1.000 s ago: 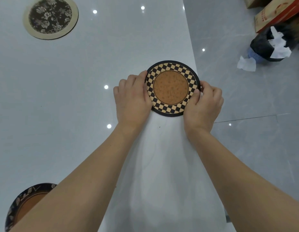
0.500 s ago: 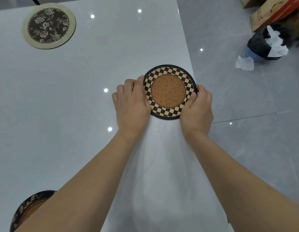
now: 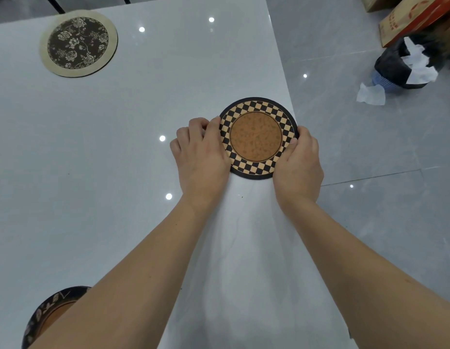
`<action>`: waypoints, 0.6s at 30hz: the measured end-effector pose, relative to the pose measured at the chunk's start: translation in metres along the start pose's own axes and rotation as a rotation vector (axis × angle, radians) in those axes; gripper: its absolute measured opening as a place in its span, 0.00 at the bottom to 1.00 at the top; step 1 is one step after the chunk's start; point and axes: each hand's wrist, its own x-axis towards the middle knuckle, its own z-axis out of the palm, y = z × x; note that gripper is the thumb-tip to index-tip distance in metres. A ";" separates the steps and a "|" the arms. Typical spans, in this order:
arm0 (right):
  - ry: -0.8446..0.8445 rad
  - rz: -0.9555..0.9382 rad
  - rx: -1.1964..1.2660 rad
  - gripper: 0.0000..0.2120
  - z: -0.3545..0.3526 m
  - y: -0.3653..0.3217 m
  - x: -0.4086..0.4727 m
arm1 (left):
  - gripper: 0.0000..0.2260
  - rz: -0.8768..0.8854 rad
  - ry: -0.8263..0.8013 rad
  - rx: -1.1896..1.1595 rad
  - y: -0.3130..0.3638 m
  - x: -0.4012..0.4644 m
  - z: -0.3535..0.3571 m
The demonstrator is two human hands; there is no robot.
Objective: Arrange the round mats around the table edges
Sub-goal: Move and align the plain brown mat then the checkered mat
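- The checkered mat [image 3: 256, 137] lies flat on the table [image 3: 118, 159], right at its right-hand edge, its rim just about meeting the drop to the floor. That looks like the spot it is meant to have, since the job is to line mats along the edges.
- The left hand [image 3: 201, 157] sits on the mat's left rim, fingers curled loosely and knuckles up, thumb side touching the chequered border. It presses or steadies rather than lifts, as far as I can judge.
- The right hand [image 3: 298, 162] cups the opposite rim, thumb on top of the border, fingers wrapped down past the table edge. I cannot tell whether they reach under the mat.
- Two hands on opposite sides make sense for nudging a thin disc into line without letting it slip off the edge, which is the one thing that could go wrong here.
- Further off, a floral mat [image 3: 78, 44] lies near the far left of the table, well apart, and a dark patterned mat [image 3: 46, 316] shows at the near edge, half hidden by the left forearm.
- With three mats spread out near the sides, the arranging looks well along.
- On the floor beyond sit a black bag with tissue [image 3: 408, 65] and cardboard boxes [image 3: 418, 18].
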 end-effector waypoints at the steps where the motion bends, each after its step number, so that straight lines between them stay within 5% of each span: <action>1: 0.000 -0.002 0.000 0.16 0.000 0.000 0.000 | 0.17 0.003 0.007 -0.003 -0.001 0.000 0.000; 18: 0.014 -0.014 0.010 0.17 0.002 0.000 0.000 | 0.16 0.064 0.000 -0.101 -0.004 0.001 0.003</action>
